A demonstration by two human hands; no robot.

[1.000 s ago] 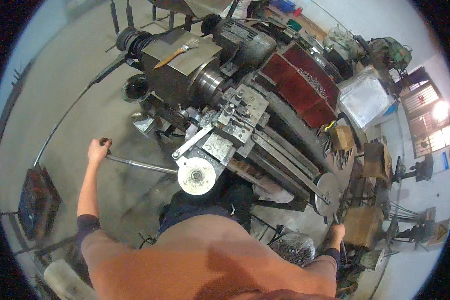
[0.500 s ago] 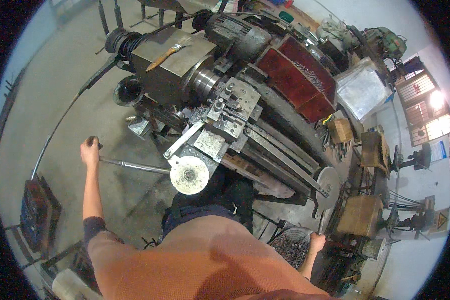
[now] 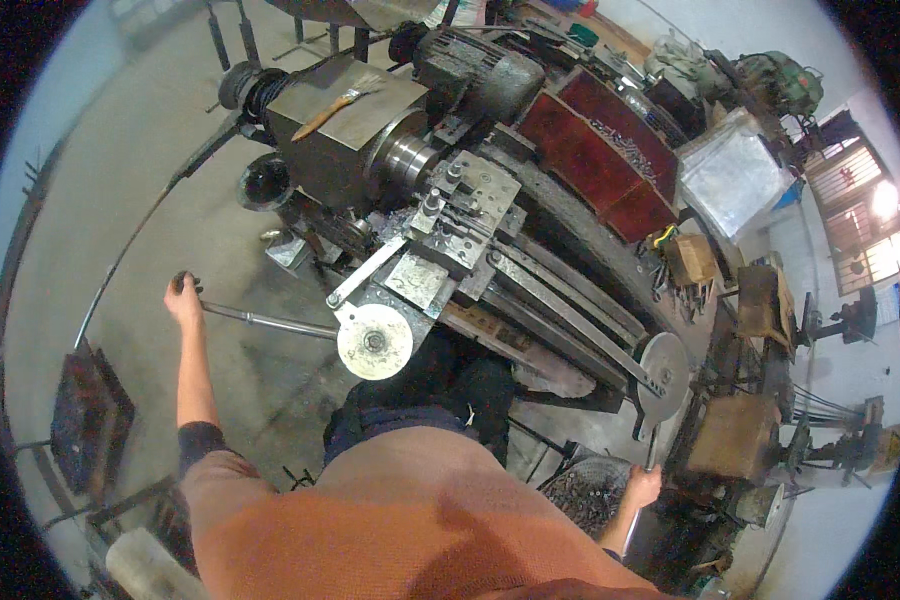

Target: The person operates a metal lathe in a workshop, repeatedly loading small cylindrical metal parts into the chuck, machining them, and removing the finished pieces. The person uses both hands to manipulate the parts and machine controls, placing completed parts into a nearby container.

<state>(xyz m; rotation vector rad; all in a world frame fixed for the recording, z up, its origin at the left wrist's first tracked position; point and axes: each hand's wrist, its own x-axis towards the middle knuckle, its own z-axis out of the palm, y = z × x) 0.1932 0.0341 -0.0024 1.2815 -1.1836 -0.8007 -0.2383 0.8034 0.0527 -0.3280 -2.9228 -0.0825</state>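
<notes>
My left hand [image 3: 183, 297] is closed around the dark knob at the end of a long metal lever [image 3: 270, 321]. That lever runs to a round pale disc [image 3: 375, 342] on the front of a small lathe. My right hand [image 3: 644, 486] grips a second metal lever [image 3: 653, 446], which hangs from a grey disc [image 3: 664, 372] at the bed's right end; part of the rod shows below the fist. Between the discs sits the tool slide [image 3: 460, 243], speckled with chips, beside the shiny round spindle nose [image 3: 408, 160] of the headstock.
A paintbrush [image 3: 332, 112] lies on the headstock cover. Behind the bed stand a dark red tray [image 3: 595, 160] with small metal parts and a motor [image 3: 478, 70]. A basket [image 3: 585, 495] of small metal pieces is near my right forearm. A wooden block [image 3: 692, 260] lies at the right.
My right hand has shifted slightly right, and rod now shows below its fist. The view has tilted a little. My left hand still holds its lever in nearly the same place.
</notes>
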